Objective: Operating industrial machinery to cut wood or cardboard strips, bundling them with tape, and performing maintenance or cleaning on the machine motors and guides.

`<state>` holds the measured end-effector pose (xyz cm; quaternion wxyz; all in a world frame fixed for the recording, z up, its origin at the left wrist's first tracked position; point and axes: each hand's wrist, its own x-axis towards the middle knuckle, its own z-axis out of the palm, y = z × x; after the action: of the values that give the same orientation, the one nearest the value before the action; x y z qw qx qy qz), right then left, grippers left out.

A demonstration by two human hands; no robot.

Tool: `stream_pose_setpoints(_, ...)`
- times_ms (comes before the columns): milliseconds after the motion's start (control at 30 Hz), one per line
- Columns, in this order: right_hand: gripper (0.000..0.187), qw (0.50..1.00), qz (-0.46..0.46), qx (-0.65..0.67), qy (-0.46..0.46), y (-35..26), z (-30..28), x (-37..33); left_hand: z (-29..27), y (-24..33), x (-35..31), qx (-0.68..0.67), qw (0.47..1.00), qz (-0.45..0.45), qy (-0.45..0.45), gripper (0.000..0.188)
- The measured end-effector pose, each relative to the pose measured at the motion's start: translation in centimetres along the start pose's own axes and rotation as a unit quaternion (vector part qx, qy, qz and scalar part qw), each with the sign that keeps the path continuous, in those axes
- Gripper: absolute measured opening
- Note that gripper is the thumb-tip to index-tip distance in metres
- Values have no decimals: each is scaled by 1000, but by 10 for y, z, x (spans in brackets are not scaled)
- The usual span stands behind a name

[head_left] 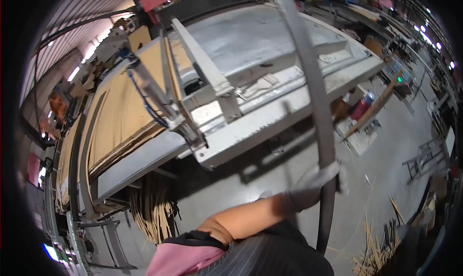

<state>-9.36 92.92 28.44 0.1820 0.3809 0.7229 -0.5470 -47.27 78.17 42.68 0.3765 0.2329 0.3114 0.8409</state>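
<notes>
My left hand [316,182], in a grey-white work glove, reaches across in front of my body. It is closed around a long, flat grey bar [313,78]. Above the glove the bar rises past the machine to the top edge, curved by the lens; its lower end drops beside my dark striped clothing. Beyond the bar stands a machine table [270,112] with a pale metal frame. A light-coloured glove [263,84] lies on its ledge. My right hand does not show.
Brown sheets [125,102] are stacked on the left of the machine, next to a cylinder [154,93] with a blue hose. Thin strips hang in a bundle [152,211] below. Loose sticks [374,252] lie at lower right; a slanted board [376,107] stands right.
</notes>
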Motion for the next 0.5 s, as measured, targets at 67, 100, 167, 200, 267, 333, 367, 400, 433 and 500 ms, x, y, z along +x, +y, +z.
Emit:
stream_pose_setpoints(67,16,999,32,0,9,24,-8,-10,-1,-19,31,2,1000,-26,11,38)
stream_pose_setpoints(100,16,998,54,-2,14,34,-11,-19,3,-33,41,-25,997,-59,45,42)
stream_pose_setpoints(167,16,994,101,11,28,47,-13,-35,-18,-81,62,-15,988,-150,43,40)
stream_pose_setpoints(200,16,991,130,18,34,54,-12,-45,-36,-114,72,-39,978,-197,56,39)
stream_pose_setpoints(267,16,980,191,34,44,61,-11,-64,-71,-178,85,-14,963,-250,96,34)
stream_pose_setpoints(333,17,963,260,55,47,68,-6,-83,-103,-226,104,-88,907,-343,229,22)
stream_pose_setpoints(367,17,951,298,68,45,74,-3,-95,-121,-243,109,-190,839,-394,324,17)
stream_pose_setpoints(400,17,941,326,81,36,81,-8,-104,-158,-273,110,-244,789,-413,383,15)
stream_pose_setpoints(433,17,936,340,81,30,71,-12,-110,-176,-270,116,-355,732,-443,378,16)
stream_pose_setpoints(500,18,980,173,-101,-15,-53,-74,-42,-234,-310,99,-282,760,-385,442,21)
